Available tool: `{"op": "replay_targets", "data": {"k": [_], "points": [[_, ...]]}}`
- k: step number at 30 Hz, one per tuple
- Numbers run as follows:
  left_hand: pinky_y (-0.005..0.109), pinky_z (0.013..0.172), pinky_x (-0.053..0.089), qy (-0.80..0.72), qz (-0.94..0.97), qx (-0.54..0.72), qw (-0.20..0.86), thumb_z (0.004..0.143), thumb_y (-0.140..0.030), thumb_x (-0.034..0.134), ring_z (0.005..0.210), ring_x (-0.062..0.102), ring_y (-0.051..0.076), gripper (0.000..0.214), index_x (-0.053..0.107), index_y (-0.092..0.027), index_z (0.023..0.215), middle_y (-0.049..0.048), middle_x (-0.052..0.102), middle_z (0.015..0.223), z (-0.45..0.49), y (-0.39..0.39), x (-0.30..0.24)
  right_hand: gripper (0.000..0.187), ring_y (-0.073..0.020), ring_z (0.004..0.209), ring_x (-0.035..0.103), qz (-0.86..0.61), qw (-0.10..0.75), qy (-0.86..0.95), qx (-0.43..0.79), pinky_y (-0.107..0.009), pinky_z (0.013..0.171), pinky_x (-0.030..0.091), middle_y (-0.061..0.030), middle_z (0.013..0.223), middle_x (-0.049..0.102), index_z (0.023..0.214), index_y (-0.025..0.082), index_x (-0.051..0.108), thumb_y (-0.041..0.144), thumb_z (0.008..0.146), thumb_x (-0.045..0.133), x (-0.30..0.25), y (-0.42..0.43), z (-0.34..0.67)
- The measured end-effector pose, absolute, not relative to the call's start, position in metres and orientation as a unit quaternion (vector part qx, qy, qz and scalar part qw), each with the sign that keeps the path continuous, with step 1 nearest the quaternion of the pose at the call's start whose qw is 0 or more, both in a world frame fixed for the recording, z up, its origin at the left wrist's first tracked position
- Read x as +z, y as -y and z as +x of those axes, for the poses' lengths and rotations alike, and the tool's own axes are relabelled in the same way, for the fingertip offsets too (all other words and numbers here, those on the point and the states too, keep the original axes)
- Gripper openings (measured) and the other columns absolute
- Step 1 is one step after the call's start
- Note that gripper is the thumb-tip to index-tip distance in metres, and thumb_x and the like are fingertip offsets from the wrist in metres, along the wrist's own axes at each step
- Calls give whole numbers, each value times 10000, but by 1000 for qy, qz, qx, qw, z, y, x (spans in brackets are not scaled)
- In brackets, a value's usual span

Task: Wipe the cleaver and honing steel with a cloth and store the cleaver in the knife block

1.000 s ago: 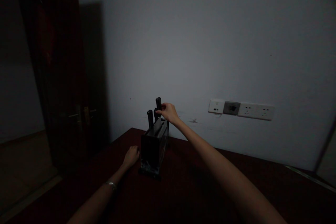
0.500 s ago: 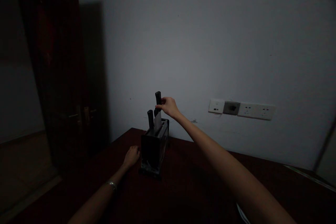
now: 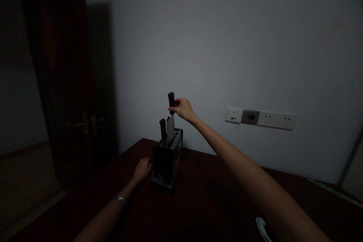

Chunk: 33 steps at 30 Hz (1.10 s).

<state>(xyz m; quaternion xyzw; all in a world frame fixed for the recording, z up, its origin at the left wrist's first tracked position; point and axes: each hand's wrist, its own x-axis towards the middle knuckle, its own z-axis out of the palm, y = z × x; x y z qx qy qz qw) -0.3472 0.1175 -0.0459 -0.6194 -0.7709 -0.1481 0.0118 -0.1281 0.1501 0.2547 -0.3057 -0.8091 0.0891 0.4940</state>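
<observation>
My right hand pinches the black handle of a cleaver from the right side. The broad pale blade stands upright, its lower part hidden inside a dark knife block. A second black-handled knife sits in the block just left of the blade. Behind the blade, a bit of another dark handle shows. My left hand rests on the table to the left of the block, fingers curled in, holding nothing that I can see. It is close to the block; whether they touch is hard to see in the dim light.
The block stands on a dark reddish table against a pale wall. Wall sockets are at right. A dark door stands at left. A white-edged object lies near the front, partly behind my right forearm.
My right hand has risen slightly, drawing the cleaver upward so more of its blade shows above the block. My left hand and the block have stayed in place.
</observation>
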Motion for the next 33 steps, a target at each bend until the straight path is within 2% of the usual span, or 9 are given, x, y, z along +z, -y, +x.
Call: {"op": "replay_targets", "data": {"k": [7, 14, 23, 28, 33], "points": [[296, 861, 352, 752, -634, -174, 52, 845, -192, 327, 999, 515, 207, 269, 563, -106, 940, 135, 580, 1052, -352, -122, -55, 234, -173, 678, 620, -294, 508, 807, 67, -273, 605, 451, -84, 745, 684, 769, 96, 670, 255, 606, 725, 278, -142, -124], [294, 872, 348, 749, -637, -174, 52, 839, -186, 344, 1005, 514, 211, 252, 573, -120, 921, 122, 583, 1053, -354, -124, -56, 229, -181, 685, 624, -277, 523, 804, 55, -294, 628, 475, -93, 744, 682, 753, 87, 666, 262, 614, 714, 316, -129, -108], [321, 906, 343, 750, -633, -189, 24, 833, -200, 353, 1052, 507, 224, 273, 569, -112, 974, 141, 577, 1093, -356, -124, -55, 312, -213, 747, 634, -250, 572, 777, 79, -337, 671, 518, -116, 778, 665, 820, 42, 636, 236, 592, 726, 358, -124, -56], [321, 976, 304, 742, -645, -184, -11, 818, -184, 326, 1154, 456, 206, 363, 539, -102, 1100, 133, 536, 1205, -363, -125, -53, 299, -212, 704, 639, -268, 556, 778, 119, -352, 657, 523, -109, 751, 671, 779, 52, 644, 242, 565, 733, 346, -103, -9], [302, 1035, 244, 737, -653, -164, -50, 805, -214, 309, 1248, 363, 194, 478, 453, -37, 1224, 147, 430, 1326, -370, -117, -48, 248, -208, 695, 637, -327, 531, 776, 96, -352, 665, 505, -87, 741, 681, 742, 99, 650, 240, 553, 729, 307, -77, 36]]}}
